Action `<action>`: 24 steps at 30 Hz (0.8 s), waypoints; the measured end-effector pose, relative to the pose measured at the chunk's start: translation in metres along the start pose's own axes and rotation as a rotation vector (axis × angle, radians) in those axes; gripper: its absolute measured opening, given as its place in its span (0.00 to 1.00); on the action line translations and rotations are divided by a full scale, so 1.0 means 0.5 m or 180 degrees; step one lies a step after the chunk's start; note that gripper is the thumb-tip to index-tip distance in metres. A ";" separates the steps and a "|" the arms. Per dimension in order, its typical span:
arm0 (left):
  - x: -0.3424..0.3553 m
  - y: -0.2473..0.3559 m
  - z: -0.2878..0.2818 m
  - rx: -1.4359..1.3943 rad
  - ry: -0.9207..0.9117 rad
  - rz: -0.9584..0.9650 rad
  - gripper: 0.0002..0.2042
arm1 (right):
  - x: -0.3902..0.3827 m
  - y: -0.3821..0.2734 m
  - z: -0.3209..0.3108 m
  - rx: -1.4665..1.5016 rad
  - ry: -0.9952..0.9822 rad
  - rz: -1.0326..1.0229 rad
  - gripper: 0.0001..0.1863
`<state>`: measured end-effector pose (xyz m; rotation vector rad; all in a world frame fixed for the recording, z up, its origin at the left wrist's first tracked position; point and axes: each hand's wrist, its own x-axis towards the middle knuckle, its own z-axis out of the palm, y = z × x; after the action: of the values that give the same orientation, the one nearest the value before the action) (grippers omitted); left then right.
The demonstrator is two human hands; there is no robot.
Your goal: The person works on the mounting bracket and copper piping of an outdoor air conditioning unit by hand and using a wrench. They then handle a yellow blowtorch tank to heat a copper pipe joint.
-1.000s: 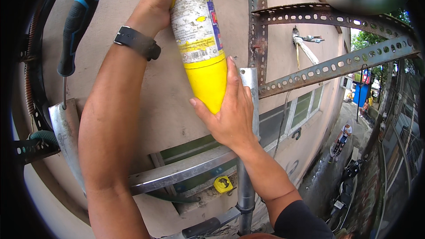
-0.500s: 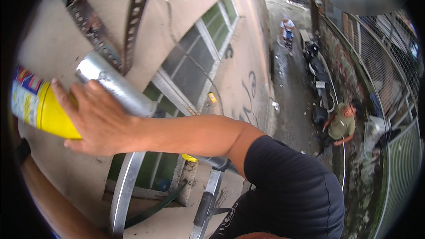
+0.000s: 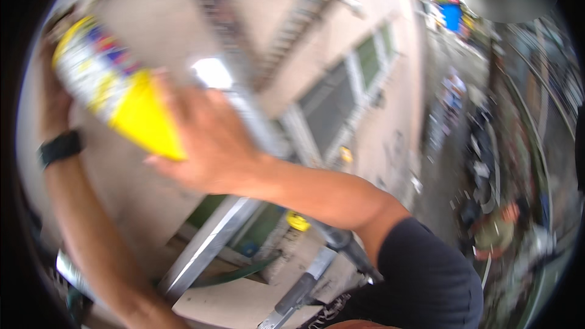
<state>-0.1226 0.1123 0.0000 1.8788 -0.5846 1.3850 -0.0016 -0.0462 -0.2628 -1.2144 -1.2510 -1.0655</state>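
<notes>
A yellow canister [image 3: 146, 116] with a white, blue and red label is held slantwise between my hands at the left. My right hand [image 3: 210, 137] is closed round its lower end, fingers along the upper side and thumb beneath. At its other end, my left hand [image 3: 55, 97] is wrapped about the top, partly hidden behind the canister and blurred. A black watch [image 3: 61, 149] is on my left wrist. Just behind my right hand, a shiny silver pipe [image 3: 247, 116] runs past, partly covered.
Perforated metal angle bars [image 3: 219, 18] stand out from the pink wall [image 3: 390, 85]. A ladder rail [image 3: 210, 247] slants below my right arm, near a yellow object [image 3: 298, 220]. Down in the alley are a parked motorcycle [image 3: 481, 152] and two people, one in green [image 3: 496, 231].
The view has swung, so the scene sits farther right and is smeared. The canister and right hand appear farther from the left rim; my left hand and watch have come into view.
</notes>
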 end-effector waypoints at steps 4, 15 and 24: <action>0.007 -0.007 -0.010 -0.0613 0.0056 -0.0374 0.21 | 0.010 -0.004 -0.019 -0.0260 0.0016 -0.0196 0.57; -0.042 0.001 0.082 0.0048 0.0702 -0.0143 0.28 | 0.006 0.013 -0.003 -0.0270 -0.0106 -0.0217 0.54; -0.040 0.004 0.071 -0.0207 0.0431 -0.0102 0.27 | 0.007 0.010 -0.006 -0.0251 -0.0107 -0.0255 0.53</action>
<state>-0.1083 0.0825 -0.0240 1.7207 -0.5235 1.4424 0.0040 -0.0484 -0.2594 -1.2553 -1.3032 -1.1666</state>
